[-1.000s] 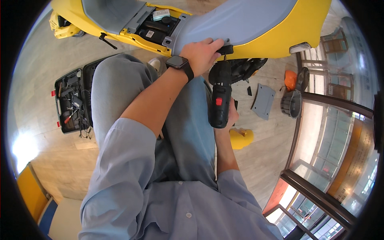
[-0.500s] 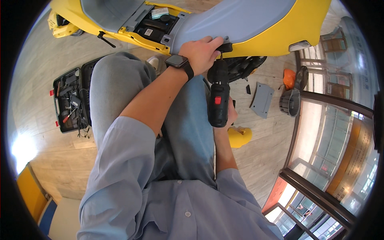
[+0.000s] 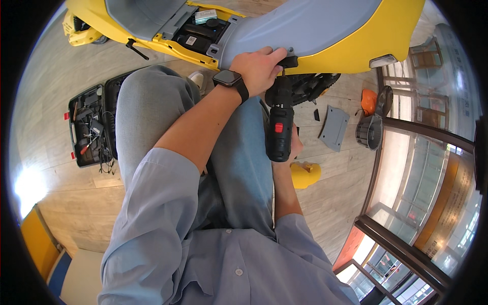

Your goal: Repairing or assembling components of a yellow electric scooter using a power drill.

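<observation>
My left hand [image 3: 258, 70], with a black watch on its wrist, closes its fingertips on a small black bracket [image 3: 289, 62] at the lower edge of a yellow and grey scooter body [image 3: 333, 60]. Just below the bracket is a black cordless drill [image 3: 279, 119] with a red switch on top, its bit pointing up at the part. Whether the tip sits in a screw I cannot tell. My right hand [image 3: 296, 146] is wrapped round the drill's handle, mostly hidden under the drill's body. Left of my hand, an open compartment [image 3: 195, 38] in the scooter shows black parts.
An open tool case [image 3: 86, 127] with cables lies on the floor to the left. On the right are a grey panel [image 3: 334, 128], a yellow curved piece [image 3: 306, 175], a dark basket [image 3: 369, 133] and an orange object [image 3: 368, 101]. Glass doors [image 3: 406, 173] stand beyond.
The scooter and floor items have shifted very slightly right in view. Both hands keep their grip, and the drill stays below the bracket with hardly any movement.
</observation>
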### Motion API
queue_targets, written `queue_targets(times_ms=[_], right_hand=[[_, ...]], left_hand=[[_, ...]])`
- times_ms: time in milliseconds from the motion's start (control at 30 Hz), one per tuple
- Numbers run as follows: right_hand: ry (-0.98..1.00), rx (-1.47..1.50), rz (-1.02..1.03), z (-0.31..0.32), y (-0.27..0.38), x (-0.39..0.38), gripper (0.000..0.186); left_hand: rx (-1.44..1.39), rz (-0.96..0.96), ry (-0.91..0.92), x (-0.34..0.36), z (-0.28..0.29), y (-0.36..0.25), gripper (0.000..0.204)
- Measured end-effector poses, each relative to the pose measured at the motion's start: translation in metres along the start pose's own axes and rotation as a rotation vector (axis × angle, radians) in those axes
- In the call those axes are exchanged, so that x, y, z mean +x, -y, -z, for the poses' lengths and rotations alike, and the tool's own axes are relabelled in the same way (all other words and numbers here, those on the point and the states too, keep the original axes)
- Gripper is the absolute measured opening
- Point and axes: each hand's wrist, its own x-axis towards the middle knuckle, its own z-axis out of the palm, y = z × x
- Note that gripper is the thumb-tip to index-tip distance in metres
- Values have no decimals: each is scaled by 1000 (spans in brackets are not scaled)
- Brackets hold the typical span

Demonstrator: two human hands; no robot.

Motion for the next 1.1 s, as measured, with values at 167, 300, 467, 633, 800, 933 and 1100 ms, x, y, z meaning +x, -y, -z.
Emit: queue_targets(times_ms=[167,300,467,633,800,933,1100], right_hand=[[-6,-29,-13,-1,-3,-2,34],[-60,-17,83,-3,-2,1,35],[-73,-37,101,0,7,5,35],[-49,12,58,-3,0,3,36],[-42,15,62,-1,-2,-1,34],[-25,-51,28,0,-3,-4,37],[-29,-18,21,-1,-6,-2,36]], left_hand=[[16,8,12,0,1,-2,21],[11,5,11,0,-1,-1,21],[7,-5,14,0,0,0,23],[5,2,15,1,2,-1,23],[-22,19,22,0,1,-1,21],[-20,17,15,1,4,-2,20],[-9,-5,5,1,1,0,19]])
